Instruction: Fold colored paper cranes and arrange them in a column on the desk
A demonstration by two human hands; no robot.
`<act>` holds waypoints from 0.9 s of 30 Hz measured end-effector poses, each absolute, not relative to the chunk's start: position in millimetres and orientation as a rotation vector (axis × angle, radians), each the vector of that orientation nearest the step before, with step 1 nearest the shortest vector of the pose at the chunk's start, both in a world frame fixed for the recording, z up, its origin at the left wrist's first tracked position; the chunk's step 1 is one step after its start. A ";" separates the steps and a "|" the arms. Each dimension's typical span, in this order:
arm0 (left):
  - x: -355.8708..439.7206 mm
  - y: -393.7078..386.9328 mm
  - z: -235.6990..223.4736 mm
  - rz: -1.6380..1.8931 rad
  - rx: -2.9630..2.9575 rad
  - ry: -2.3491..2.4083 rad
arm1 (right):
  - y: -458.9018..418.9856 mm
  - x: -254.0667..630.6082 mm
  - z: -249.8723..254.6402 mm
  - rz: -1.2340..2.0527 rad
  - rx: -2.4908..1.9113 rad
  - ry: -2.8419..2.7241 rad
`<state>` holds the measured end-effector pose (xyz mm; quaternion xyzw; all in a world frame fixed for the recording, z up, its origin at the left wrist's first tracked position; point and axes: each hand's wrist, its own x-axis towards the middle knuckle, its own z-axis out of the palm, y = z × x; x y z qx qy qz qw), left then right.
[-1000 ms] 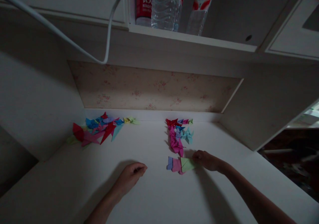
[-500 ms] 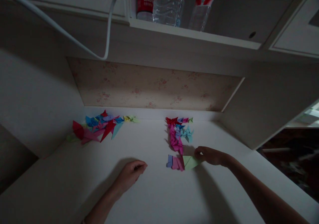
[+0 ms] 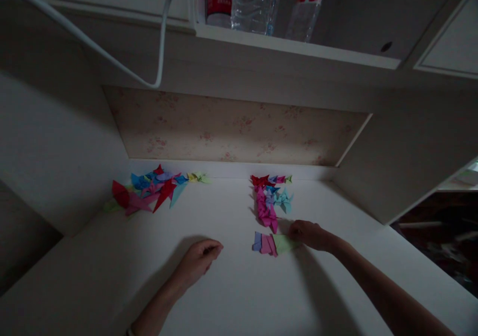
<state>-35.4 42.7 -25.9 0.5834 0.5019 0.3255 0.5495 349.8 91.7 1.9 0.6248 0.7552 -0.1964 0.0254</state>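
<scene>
My right hand [image 3: 304,234] pinches the right end of a pale green folded paper [image 3: 282,244] at the table surface. That paper's left edge overlaps pink folded paper [image 3: 267,245], with a lavender folded piece [image 3: 257,241] beside it. Just behind these is a cluster of magenta origami pieces [image 3: 266,211], together with light blue origami [image 3: 284,199] and red origami [image 3: 260,180]. My left hand [image 3: 203,259] rests to the left of the row, thumb and fingers closed together, and nothing shows in it.
More colourful origami [image 3: 149,191] is heaped at the back left of the white table [image 3: 224,296]. Plastic bottles [image 3: 252,5] stand on the shelf above. A white cable [image 3: 112,59] hangs at upper left. Side panels [image 3: 403,142] and a floral back wall [image 3: 231,129] enclose the table.
My right hand has shifted slightly left with the green paper, which now lies flatter and further over the pink paper. My left hand stays about where it was. The view has tilted slightly.
</scene>
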 end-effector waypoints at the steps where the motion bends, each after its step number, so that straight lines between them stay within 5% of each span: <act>1: -35.3 42.3 -24.2 0.767 1.383 1.190 | 90.1 350.7 -0.2 -0.584 1.946 2.341; 27: -35.3 43.0 -27.5 0.769 1.418 1.190 | 64.0 327.2 6.6 -0.596 1.772 2.633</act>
